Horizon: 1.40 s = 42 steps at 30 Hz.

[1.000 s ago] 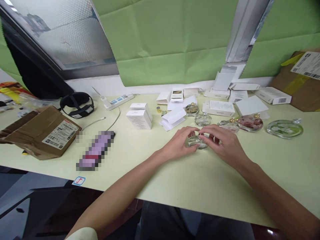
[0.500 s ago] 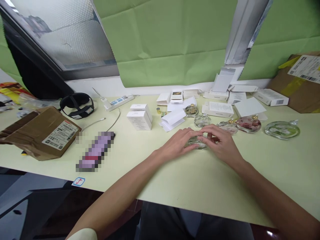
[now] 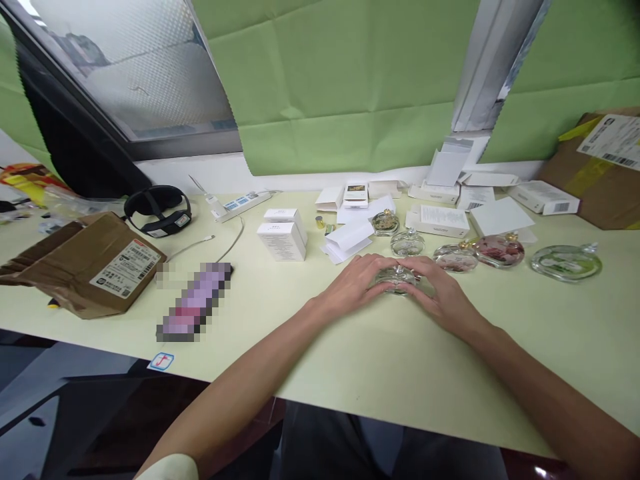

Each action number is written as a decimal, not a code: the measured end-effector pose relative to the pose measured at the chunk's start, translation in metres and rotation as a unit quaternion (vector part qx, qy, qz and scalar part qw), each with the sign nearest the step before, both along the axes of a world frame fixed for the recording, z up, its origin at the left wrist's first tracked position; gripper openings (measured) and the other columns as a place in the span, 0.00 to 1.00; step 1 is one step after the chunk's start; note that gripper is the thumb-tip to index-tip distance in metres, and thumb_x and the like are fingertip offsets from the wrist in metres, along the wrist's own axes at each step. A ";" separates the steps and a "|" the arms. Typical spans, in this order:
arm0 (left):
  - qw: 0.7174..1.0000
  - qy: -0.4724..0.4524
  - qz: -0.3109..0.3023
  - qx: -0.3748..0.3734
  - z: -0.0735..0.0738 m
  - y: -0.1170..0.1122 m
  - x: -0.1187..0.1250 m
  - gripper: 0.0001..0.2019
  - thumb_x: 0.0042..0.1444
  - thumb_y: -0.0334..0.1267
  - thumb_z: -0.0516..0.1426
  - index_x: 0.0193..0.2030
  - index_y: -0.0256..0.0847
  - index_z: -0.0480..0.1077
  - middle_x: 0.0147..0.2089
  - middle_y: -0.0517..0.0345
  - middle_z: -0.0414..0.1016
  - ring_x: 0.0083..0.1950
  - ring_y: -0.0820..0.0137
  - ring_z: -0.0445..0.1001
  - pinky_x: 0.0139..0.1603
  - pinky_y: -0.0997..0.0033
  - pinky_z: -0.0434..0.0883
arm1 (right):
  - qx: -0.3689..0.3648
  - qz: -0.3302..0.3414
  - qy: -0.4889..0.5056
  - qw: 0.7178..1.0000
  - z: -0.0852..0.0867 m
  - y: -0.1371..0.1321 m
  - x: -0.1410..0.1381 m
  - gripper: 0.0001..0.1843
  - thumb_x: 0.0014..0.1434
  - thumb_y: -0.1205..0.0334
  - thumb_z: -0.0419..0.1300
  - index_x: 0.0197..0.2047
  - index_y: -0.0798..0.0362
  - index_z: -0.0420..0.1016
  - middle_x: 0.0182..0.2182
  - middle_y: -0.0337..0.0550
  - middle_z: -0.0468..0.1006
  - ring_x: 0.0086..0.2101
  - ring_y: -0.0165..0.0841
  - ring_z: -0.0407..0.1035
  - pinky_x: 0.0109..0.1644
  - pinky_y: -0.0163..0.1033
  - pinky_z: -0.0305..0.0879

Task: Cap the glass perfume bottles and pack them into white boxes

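Note:
A clear glass perfume bottle (image 3: pixel 397 279) lies on the table between my two hands, partly covered by fingers. My left hand (image 3: pixel 356 283) grips its left side, thumb along the near edge and fingers along the far edge. From the right side my right hand (image 3: pixel 443 290) grips the same bottle in a like way, and the fingertips of both hands nearly meet. Just behind it lies another clear perfume bottle (image 3: pixel 407 243). To the right are a pale pink bottle (image 3: pixel 454 259), a dark red one (image 3: pixel 500 252) and a green one (image 3: pixel 566 262).
Two white boxes (image 3: pixel 283 240) stand left of my hands, beside a folded white paper (image 3: pixel 347 240). Several white cartons (image 3: pixel 440 220) lie along the wall. A phone (image 3: pixel 195 303), a brown carton (image 3: pixel 90 267), a headset (image 3: pixel 157 212) and a power strip (image 3: pixel 245 203) are at the left.
My right hand's fingers have come down from above the bottle's top and straightened along its far side. Both thumbs now lie along its near edge. The camera view has shifted slightly.

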<state>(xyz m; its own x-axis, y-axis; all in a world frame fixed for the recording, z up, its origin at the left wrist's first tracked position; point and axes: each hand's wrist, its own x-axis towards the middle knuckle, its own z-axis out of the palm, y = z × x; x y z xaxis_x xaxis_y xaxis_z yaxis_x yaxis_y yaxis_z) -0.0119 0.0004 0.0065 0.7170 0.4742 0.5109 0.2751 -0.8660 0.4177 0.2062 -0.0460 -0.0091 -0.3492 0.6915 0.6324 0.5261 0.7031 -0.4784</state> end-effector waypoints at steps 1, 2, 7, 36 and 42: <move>1.000 -0.010 0.004 0.006 -0.001 0.000 0.000 0.20 0.65 0.43 0.53 0.62 0.46 0.55 0.55 0.49 0.71 0.54 0.63 0.71 0.52 0.57 0.69 | 0.011 0.000 0.001 1.000 -0.001 0.001 0.000 0.27 0.64 0.64 0.58 0.64 0.41 0.58 0.53 0.47 0.72 0.53 0.41 0.68 0.55 0.51 0.67; 1.000 -0.019 0.010 0.012 -0.002 0.000 0.000 0.21 0.65 0.43 0.53 0.62 0.47 0.54 0.55 0.49 0.71 0.53 0.64 0.72 0.51 0.58 0.69 | 0.019 0.001 0.002 1.000 -0.002 0.001 0.001 0.27 0.64 0.65 0.58 0.64 0.40 0.59 0.53 0.47 0.72 0.53 0.41 0.68 0.56 0.52 0.67; 0.999 0.025 0.017 0.015 0.001 -0.001 0.000 0.27 0.66 0.42 0.51 0.69 0.51 0.47 0.57 0.49 0.70 0.55 0.62 0.70 0.53 0.58 0.67 | 0.013 -0.007 -0.002 1.000 -0.004 0.000 0.002 0.25 0.63 0.67 0.58 0.62 0.41 0.62 0.53 0.49 0.69 0.55 0.40 0.66 0.57 0.51 0.67; 0.989 -0.001 0.121 -0.087 0.001 -0.006 0.000 0.34 0.61 0.46 0.57 0.70 0.53 0.46 0.54 0.53 0.72 0.53 0.63 0.70 0.56 0.59 0.66 | -0.179 -0.143 -0.063 0.971 0.011 -0.003 0.016 0.18 0.64 0.58 0.54 0.57 0.45 0.67 0.46 0.45 0.73 0.27 0.31 0.68 0.31 0.41 0.68; 0.983 0.010 0.124 -0.134 0.001 -0.006 0.001 0.34 0.61 0.45 0.57 0.70 0.53 0.46 0.53 0.53 0.72 0.51 0.64 0.70 0.55 0.59 0.65 | -0.185 -0.145 -0.107 0.966 0.000 0.003 0.012 0.19 0.66 0.53 0.50 0.58 0.46 0.67 0.46 0.48 0.76 0.42 0.42 0.71 0.42 0.47 0.69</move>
<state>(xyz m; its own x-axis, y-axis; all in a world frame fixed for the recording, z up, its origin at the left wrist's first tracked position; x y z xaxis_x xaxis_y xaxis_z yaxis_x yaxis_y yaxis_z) -0.0112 -0.0060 0.0076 0.5705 0.7515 0.3312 0.4740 -0.6307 0.6145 0.2185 -0.0434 -0.0090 -0.2033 0.9444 0.2583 0.7897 0.3141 -0.5269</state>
